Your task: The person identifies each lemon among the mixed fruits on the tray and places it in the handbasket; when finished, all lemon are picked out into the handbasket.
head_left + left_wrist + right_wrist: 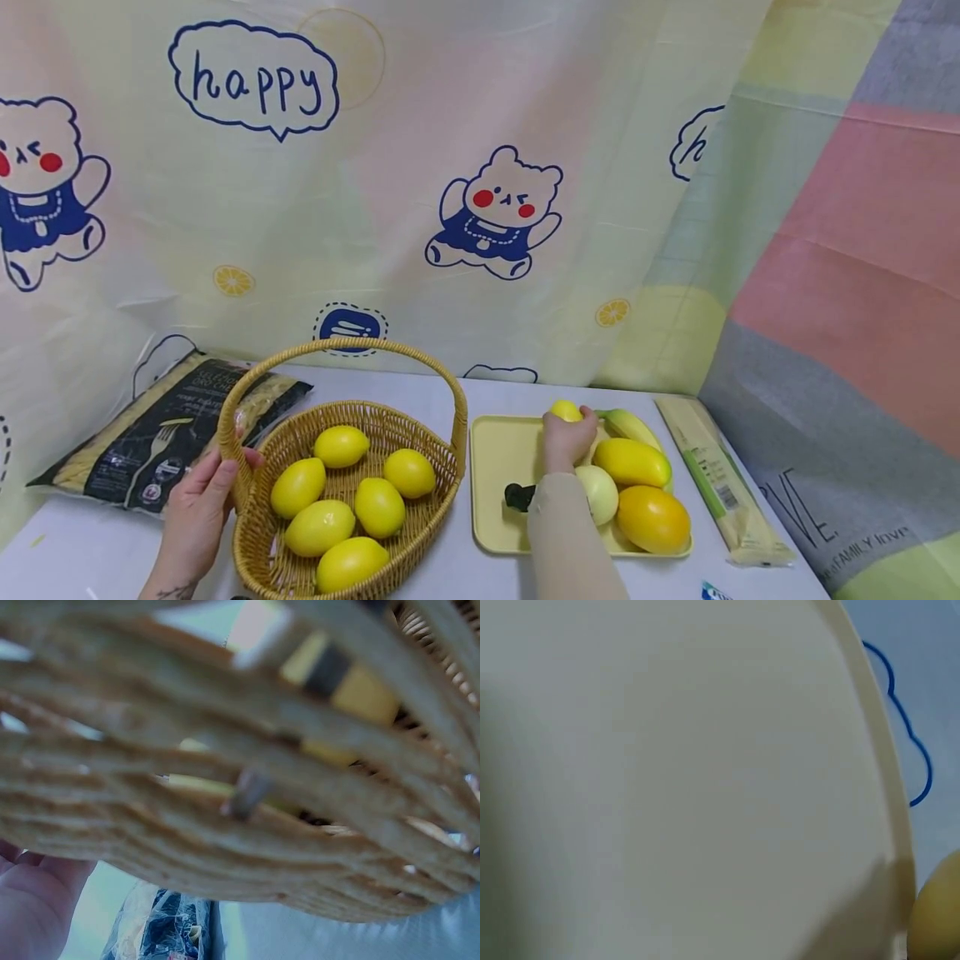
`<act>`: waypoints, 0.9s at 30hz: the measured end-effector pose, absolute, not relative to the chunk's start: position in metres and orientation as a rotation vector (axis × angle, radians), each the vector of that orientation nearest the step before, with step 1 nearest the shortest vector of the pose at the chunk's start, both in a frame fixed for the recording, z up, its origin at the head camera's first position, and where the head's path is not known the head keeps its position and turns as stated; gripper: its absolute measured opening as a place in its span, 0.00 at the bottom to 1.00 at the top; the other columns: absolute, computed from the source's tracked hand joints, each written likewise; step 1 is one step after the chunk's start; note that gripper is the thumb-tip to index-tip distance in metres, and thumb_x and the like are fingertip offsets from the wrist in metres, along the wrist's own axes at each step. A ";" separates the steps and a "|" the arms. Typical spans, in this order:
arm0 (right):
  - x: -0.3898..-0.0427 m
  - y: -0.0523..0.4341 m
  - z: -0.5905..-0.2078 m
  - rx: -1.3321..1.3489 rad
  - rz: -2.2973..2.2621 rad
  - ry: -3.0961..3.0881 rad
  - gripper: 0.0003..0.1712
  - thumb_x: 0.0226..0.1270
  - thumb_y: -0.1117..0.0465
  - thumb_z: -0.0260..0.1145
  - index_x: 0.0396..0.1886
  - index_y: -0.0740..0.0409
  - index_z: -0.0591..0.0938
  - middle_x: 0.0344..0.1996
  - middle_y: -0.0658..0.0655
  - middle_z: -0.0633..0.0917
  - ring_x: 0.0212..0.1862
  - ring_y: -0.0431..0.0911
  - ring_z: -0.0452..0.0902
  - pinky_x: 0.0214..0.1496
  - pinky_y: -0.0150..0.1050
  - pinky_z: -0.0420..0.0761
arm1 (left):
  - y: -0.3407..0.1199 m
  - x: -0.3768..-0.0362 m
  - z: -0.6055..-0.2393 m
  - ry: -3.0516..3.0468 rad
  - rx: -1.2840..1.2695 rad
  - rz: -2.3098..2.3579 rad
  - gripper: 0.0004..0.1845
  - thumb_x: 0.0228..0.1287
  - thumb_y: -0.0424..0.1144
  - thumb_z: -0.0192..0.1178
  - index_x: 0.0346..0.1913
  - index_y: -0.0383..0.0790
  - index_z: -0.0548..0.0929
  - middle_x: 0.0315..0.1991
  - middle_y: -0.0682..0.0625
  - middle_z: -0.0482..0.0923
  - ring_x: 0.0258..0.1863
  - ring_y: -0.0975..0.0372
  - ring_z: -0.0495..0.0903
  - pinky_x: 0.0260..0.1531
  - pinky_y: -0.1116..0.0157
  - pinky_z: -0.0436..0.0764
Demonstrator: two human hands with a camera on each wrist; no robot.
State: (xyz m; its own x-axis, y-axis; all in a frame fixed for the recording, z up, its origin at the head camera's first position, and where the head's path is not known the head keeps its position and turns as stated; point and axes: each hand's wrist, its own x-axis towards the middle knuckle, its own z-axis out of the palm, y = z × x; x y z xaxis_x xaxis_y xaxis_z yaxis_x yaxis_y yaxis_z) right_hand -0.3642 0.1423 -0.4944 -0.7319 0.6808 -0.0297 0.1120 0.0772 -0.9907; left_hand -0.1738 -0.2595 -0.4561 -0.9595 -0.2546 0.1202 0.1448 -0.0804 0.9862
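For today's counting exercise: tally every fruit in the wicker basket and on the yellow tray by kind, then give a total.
Yellow lemons: 7, with 6 in the woven wicker basket and 1 gripped by the right hand above the pale yellow plastic tray
Yellow banana: 1
Yellow mango: 1
Round orange: 1
Pale round fruit: 1
Total: 11

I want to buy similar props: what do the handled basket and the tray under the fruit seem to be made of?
The basket looks like woven wicker or rattan, tan and matte: interlaced strands show in the left wrist view. The tray looks like moulded plastic, pale yellow, smooth with a raised rim; melamine is also possible.
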 end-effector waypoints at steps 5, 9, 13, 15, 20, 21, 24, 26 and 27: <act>-0.366 0.137 -0.480 -0.634 1.830 -1.817 0.37 0.49 0.70 0.67 0.60 0.64 0.65 0.57 0.64 0.68 0.55 0.57 0.64 0.61 0.50 0.67 | -0.259 -0.175 -0.456 -1.893 0.119 -2.150 0.29 0.68 0.49 0.48 0.69 0.42 0.61 0.37 0.64 0.80 0.40 0.74 0.76 0.37 0.79 0.77; -0.365 0.132 -0.465 -0.498 1.903 -1.779 0.35 0.48 0.69 0.69 0.59 0.64 0.67 0.56 0.62 0.70 0.55 0.55 0.65 0.60 0.47 0.68 | -0.259 -0.174 -0.456 -1.883 0.121 -2.159 0.30 0.68 0.49 0.48 0.69 0.42 0.60 0.37 0.64 0.80 0.40 0.74 0.76 0.36 0.78 0.77; -0.355 0.127 -0.443 -0.338 1.993 -1.820 0.35 0.50 0.69 0.69 0.60 0.63 0.69 0.56 0.60 0.70 0.53 0.52 0.65 0.55 0.43 0.72 | -0.259 -0.174 -0.456 -1.889 0.123 -2.158 0.32 0.68 0.49 0.48 0.70 0.39 0.58 0.37 0.65 0.80 0.40 0.74 0.76 0.37 0.79 0.77; -0.347 0.125 -0.431 -0.243 2.052 -1.858 0.34 0.51 0.70 0.68 0.60 0.63 0.69 0.56 0.60 0.70 0.52 0.51 0.66 0.50 0.39 0.74 | -0.259 -0.174 -0.456 -1.888 0.114 -2.156 0.31 0.68 0.49 0.48 0.70 0.40 0.58 0.37 0.65 0.80 0.40 0.75 0.76 0.38 0.79 0.77; -0.315 0.123 -0.401 0.018 2.277 -1.896 0.32 0.54 0.74 0.65 0.61 0.63 0.67 0.53 0.56 0.70 0.48 0.47 0.68 0.42 0.33 0.78 | -0.258 -0.173 -0.456 -1.886 0.058 -2.126 0.28 0.69 0.47 0.47 0.69 0.44 0.62 0.37 0.64 0.80 0.40 0.74 0.77 0.38 0.78 0.77; -0.307 0.123 -0.395 0.063 2.314 -1.902 0.32 0.54 0.75 0.64 0.61 0.64 0.67 0.52 0.55 0.70 0.47 0.47 0.68 0.42 0.32 0.79 | -0.258 -0.172 -0.457 -1.888 0.047 -2.119 0.27 0.69 0.47 0.47 0.69 0.44 0.62 0.37 0.64 0.79 0.40 0.74 0.77 0.38 0.78 0.77; -0.282 0.122 -0.380 0.204 2.416 -1.913 0.32 0.53 0.77 0.62 0.59 0.65 0.67 0.49 0.54 0.71 0.46 0.46 0.70 0.42 0.33 0.79 | -0.258 -0.172 -0.457 -1.877 0.034 -2.126 0.27 0.69 0.47 0.47 0.69 0.44 0.63 0.37 0.63 0.80 0.40 0.74 0.77 0.38 0.78 0.77; -0.267 0.121 -0.374 0.307 2.447 -1.951 0.30 0.52 0.77 0.61 0.57 0.61 0.70 0.48 0.53 0.72 0.46 0.46 0.71 0.43 0.34 0.79 | -0.258 -0.172 -0.457 -1.885 0.048 -2.121 0.28 0.69 0.48 0.47 0.69 0.44 0.63 0.37 0.64 0.79 0.40 0.74 0.77 0.38 0.78 0.77; -0.260 0.121 -0.373 0.368 2.461 -1.964 0.29 0.51 0.78 0.61 0.55 0.59 0.71 0.48 0.52 0.73 0.46 0.46 0.72 0.44 0.34 0.79 | -0.259 -0.171 -0.456 -1.892 0.059 -2.117 0.28 0.69 0.48 0.48 0.69 0.44 0.62 0.37 0.64 0.79 0.40 0.74 0.77 0.38 0.78 0.77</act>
State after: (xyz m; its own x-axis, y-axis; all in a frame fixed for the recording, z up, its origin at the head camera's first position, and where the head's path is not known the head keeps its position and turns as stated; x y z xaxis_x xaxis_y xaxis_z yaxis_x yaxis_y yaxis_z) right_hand -0.2597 0.1206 -0.3728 -0.9727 -0.1656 0.1624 -0.1216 -0.2324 -0.9650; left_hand -0.1714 -0.2587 -0.4565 -0.9540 -0.2484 0.1679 0.1945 -0.0867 0.9771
